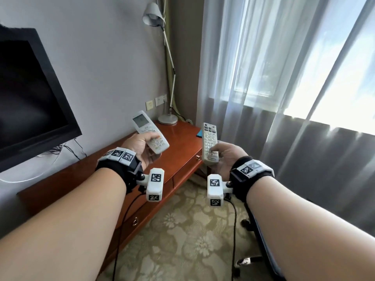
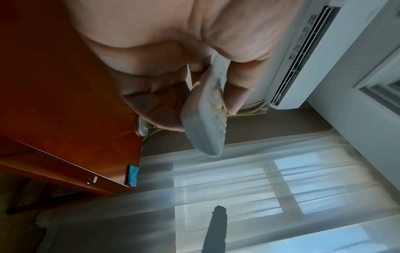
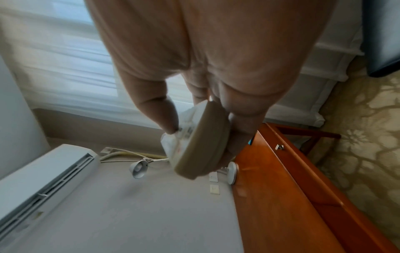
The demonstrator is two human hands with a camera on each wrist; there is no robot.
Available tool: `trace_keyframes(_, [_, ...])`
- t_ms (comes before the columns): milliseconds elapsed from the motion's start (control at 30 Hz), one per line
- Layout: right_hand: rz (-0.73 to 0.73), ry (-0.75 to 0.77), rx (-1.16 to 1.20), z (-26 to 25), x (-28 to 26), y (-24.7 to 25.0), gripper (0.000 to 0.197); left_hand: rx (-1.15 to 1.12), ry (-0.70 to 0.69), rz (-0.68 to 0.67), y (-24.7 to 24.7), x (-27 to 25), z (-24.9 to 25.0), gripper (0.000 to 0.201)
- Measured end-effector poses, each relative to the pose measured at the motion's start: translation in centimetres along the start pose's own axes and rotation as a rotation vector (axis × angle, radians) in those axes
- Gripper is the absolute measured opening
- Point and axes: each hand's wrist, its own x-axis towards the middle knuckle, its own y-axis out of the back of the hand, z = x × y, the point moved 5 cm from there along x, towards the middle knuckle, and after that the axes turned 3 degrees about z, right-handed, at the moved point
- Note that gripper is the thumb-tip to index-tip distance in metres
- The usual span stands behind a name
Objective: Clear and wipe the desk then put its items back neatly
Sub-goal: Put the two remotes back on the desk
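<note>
My left hand (image 1: 142, 146) grips a white air-conditioner remote (image 1: 149, 131) with a small screen, thumb on its buttons, held above the red-brown wooden desk (image 1: 180, 142). In the left wrist view the remote (image 2: 204, 123) sits between thumb and curled fingers. My right hand (image 1: 225, 157) holds a longer grey-white TV remote (image 1: 210, 141) upright, just off the desk's right end. The right wrist view shows the TV remote (image 3: 195, 142) pinched between thumb and fingers. A blue cloth (image 1: 198, 133) lies at the desk's far right edge, also seen as the cloth (image 2: 133, 174) from the left wrist.
A desk lamp's round base (image 1: 167, 119) stands at the desk's back right corner. A black TV (image 1: 30, 98) sits at the left with cables behind it. Sheer curtains (image 1: 284, 78) cover the window on the right. An office chair's base (image 1: 257, 240) stands on the patterned carpet.
</note>
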Motion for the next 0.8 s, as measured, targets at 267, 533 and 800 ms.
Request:
trace_keyframes(267, [0.215,0.03,-0.182,-6.1,13.5,-0.7,0.073,0.086,0.033,-0.043,-6.0,15.1,1.0,0.016])
trace_keyframes(533, [0.215,0.036,-0.076,-7.8,24.3,-2.6,0.059,0.165,0.054,0.004,-8.6,28.4,2.3,0.014])
trace_keyframes(800, [0.163,-0.082,-0.105,-9.3,39.2,-0.5,0.047,0.397,0.11,0.021,-10.8,42.2,-1.5,0.045])
